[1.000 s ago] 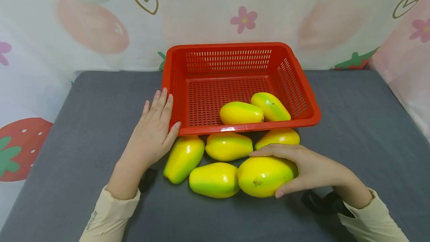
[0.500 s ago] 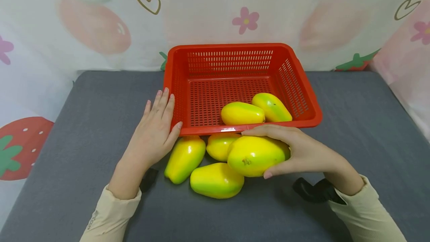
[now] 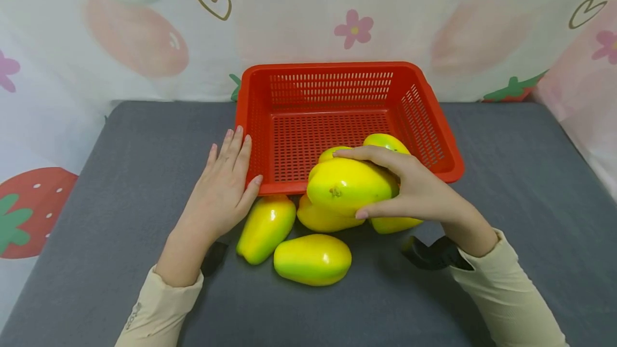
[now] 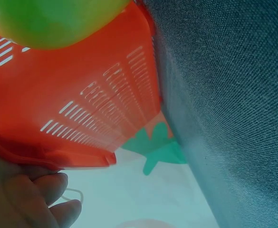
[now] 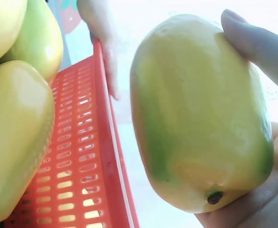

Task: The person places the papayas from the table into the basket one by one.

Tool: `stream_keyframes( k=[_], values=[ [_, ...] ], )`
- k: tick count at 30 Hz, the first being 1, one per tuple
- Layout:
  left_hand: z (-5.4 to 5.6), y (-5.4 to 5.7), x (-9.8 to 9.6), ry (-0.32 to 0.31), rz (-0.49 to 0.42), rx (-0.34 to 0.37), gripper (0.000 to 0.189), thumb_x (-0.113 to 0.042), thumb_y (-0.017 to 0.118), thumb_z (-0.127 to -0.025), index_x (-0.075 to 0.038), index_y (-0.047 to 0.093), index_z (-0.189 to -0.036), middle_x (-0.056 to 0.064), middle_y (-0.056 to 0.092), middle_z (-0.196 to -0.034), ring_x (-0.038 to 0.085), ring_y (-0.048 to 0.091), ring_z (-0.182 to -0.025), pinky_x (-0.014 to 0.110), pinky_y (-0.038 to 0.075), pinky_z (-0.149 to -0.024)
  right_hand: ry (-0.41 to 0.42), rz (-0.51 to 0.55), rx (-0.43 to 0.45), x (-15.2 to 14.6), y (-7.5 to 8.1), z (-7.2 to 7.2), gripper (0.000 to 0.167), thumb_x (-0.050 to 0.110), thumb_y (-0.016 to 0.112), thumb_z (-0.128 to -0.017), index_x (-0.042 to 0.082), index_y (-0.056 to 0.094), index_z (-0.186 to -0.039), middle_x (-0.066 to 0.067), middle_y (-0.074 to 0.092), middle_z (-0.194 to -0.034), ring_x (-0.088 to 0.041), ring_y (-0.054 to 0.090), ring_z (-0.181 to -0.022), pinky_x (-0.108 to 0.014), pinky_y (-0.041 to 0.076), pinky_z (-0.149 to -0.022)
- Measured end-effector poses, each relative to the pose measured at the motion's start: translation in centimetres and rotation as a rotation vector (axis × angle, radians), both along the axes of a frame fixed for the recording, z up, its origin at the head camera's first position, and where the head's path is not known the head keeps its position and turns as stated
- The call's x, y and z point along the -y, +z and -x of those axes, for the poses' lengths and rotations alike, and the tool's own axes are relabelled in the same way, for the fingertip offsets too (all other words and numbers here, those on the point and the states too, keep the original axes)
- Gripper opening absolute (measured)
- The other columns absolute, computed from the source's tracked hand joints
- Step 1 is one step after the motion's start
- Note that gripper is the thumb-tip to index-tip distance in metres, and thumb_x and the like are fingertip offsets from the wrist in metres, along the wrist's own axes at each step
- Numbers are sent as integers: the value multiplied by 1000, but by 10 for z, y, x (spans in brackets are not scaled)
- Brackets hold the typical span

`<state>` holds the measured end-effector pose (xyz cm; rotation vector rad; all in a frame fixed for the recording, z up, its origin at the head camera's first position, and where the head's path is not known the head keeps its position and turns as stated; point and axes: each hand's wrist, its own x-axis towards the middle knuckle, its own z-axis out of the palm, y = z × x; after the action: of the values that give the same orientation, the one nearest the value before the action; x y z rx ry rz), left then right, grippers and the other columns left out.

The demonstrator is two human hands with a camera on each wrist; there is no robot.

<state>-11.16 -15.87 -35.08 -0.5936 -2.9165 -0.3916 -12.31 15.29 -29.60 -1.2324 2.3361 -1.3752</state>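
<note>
My right hand (image 3: 419, 183) grips a large yellow-green papaya (image 3: 349, 183) from its right side, thumb below and fingers above. It is held at the near rim of a red plastic basket (image 3: 332, 70), above other papayas. In the right wrist view the held papaya (image 5: 200, 114) is apart from the basket wall (image 5: 98, 152). My left hand (image 3: 219, 186) rests with straight fingers on the basket's left rim. Inside the basket lie two papayas, one (image 3: 385, 141) partly hidden by my right hand, the other (image 3: 330, 153) mostly covered by the held one.
Several papayas lie on the grey cloth in front of the basket: one at left (image 3: 266, 229), one nearest (image 3: 313, 259), and two partly covered, one in the middle (image 3: 330, 222) and one at right (image 3: 396, 225). A printed curtain (image 3: 289, 20) hangs behind the basket.
My right hand has lifted the papaya from the cloth and carried it forward and left to the basket's near rim. My left hand has stayed on the basket.
</note>
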Motion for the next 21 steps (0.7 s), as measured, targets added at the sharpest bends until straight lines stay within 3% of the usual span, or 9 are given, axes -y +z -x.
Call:
stream_keyframes(
  k=[21],
  values=[
    [-1, 0, 0, 1, -1, 0, 65, -32, 39, -99, 8, 19, -147, 22, 10, -155, 32, 3, -143, 51, 7, -113, -91, 4, 81, 36, -7, 24, 73, 16, 81, -74, 15, 47, -139, 4, 56, -128, -14, 53, -103, -38, 45, -87]
  ],
)
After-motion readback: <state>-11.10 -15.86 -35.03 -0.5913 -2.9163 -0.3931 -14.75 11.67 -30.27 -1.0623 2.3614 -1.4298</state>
